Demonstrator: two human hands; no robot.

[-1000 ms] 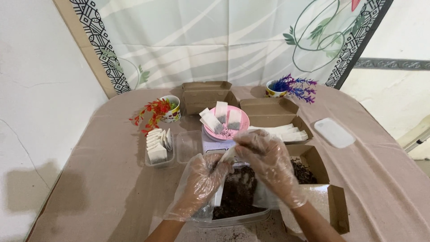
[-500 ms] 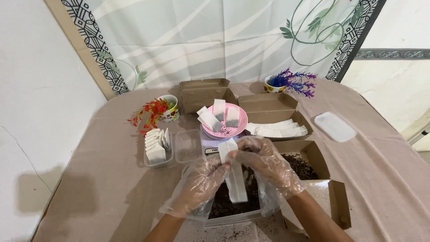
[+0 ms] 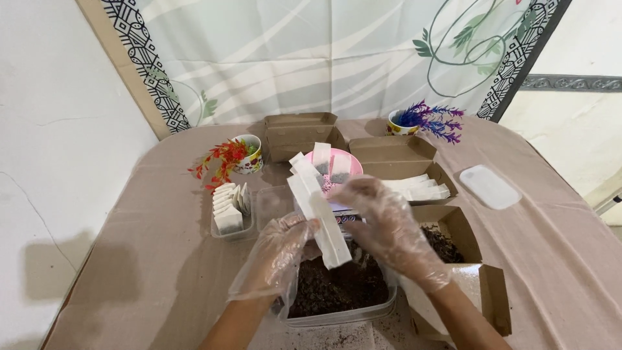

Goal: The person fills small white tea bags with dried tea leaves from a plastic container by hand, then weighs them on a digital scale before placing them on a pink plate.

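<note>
Fingers of left hand (image 3: 275, 253) pinch lower end of white paper sachet (image 3: 319, 217); right hand (image 3: 379, 220) grips its right edge. Sachet above tub of dark tea (image 3: 340, 291), long axis tilted far-left to near-right.

Left hand (image 3: 275, 256): covered by a loose, clear plastic glove (image 3: 256, 282) of thin film, crinkled and glossy, with pale highlights along the folds. The cuff is wide and baggy and flares out at the wrist, ending in an uneven open edge. Forearm bare below it; no sleeve, watch or band in view.

Right hand (image 3: 382, 223): same kind of clear throwaway glove (image 3: 421, 269), wrinkled over the knuckles and fingers, slack rather than fitted. Its cuff ends just past the wrist in a loose rim. Forearm bare below it; no sleeve or jewellery visible.
</note>
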